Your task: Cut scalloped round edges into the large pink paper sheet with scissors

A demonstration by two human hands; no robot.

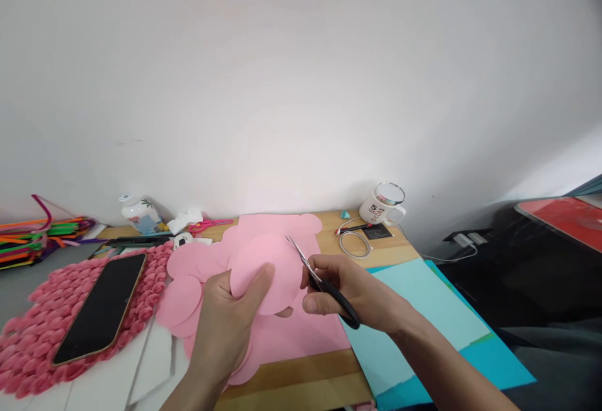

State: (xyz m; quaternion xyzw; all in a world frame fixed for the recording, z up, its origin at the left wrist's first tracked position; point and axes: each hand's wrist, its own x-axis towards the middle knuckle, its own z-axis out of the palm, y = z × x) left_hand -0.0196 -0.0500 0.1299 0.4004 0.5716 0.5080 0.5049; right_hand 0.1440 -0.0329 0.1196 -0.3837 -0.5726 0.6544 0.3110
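Observation:
My left hand (224, 323) pinches a round pink paper piece (268, 266), thumb on top, and holds it up above the desk. My right hand (350, 292) grips black-handled scissors (324, 282); the blades point up and left and meet the right edge of the pink piece. Under both hands lie a large pink paper sheet (301, 336) and several cut pink circles (188, 266) on the wooden desk (301, 379).
A phone (101, 307) lies on a pink knitted mat (28, 342) at the left. Teal paper sheets (423, 317) sit to the right. At the back stand a white mug (382, 205), a coiled cable (355, 243), a jar (138, 213), pink scissors (209, 224) and coloured pipe cleaners (37, 235).

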